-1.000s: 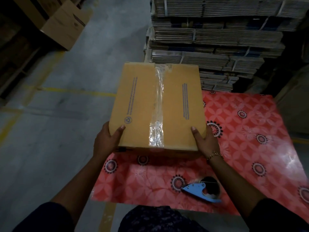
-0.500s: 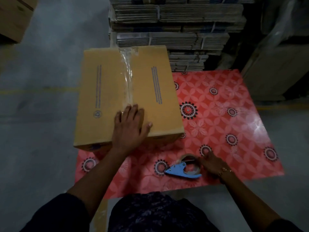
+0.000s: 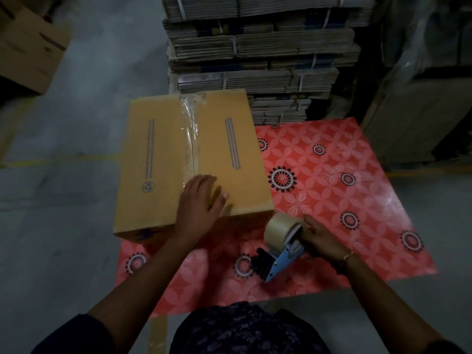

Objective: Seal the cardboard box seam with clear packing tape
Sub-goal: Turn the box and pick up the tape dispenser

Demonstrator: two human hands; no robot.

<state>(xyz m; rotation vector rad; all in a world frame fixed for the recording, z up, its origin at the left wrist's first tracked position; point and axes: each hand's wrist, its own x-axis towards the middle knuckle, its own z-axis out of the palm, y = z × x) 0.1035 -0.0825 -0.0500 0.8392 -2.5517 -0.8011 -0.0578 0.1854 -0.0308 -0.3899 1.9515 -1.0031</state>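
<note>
A closed brown cardboard box lies on the left part of a red flowered table, overhanging its left edge. Clear tape runs along the box's middle seam. My left hand rests flat on the near end of the box top, over the seam, fingers spread. My right hand grips a blue-handled tape dispenser with a roll of clear tape, lifted and tilted just right of the box's near corner.
Bundled stacks of flattened cardboard stand right behind the box and table. Another carton sits on the grey floor at far left. Dark wrapped goods rise at the right. Floor lies to the left of the table.
My left hand went from the box's near left corner to lying flat on its top. My right hand left the box, took the tape dispenser from the table and raised it.
</note>
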